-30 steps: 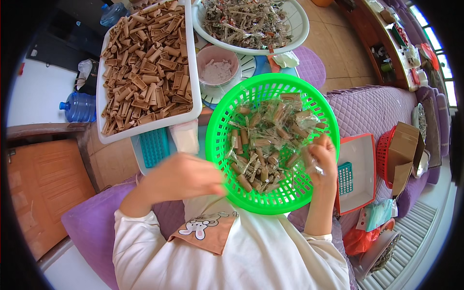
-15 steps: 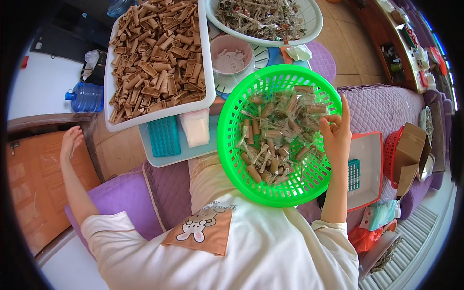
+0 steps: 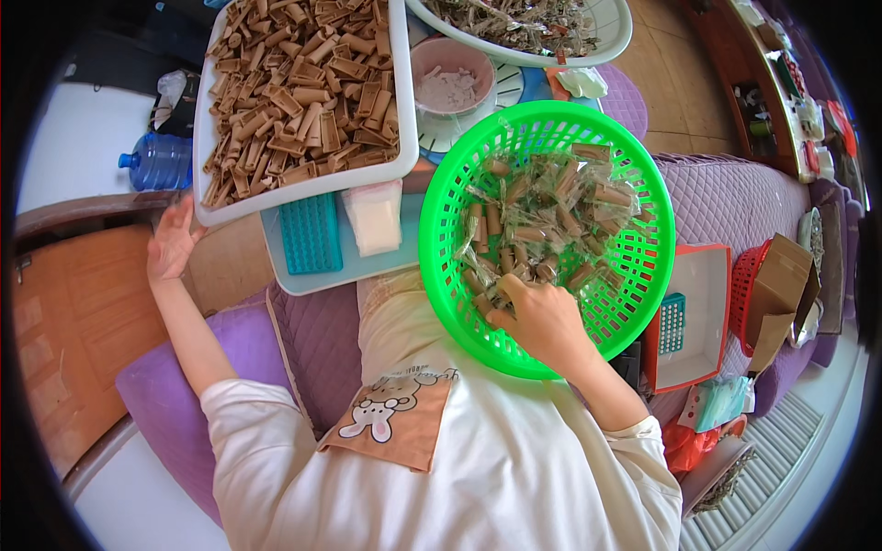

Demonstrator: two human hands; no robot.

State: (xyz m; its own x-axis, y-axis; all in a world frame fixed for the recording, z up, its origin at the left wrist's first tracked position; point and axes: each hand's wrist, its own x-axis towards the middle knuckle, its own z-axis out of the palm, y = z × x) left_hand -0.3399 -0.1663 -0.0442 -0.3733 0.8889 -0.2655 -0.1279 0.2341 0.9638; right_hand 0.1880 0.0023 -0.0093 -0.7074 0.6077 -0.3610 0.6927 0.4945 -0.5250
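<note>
A green basket [image 3: 634, 266] of clear-wrapped brown rolls [image 3: 542, 230] is kept on the lap, within easy reach. The right hand [image 3: 537, 317] is pushed into the pile at the basket's near edge, fingers curled among the packets; whether one is gripped cannot be told. The left hand [image 3: 170, 243] is stretched out wide, open and empty, by the corner of a white tray [image 3: 404, 170] of unwrapped rolls.

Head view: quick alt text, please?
The right hand reaches into a green basket of clear-wrapped brown rolls. The left hand stretches out beside a white tray heaped with unwrapped brown rolls.
</note>
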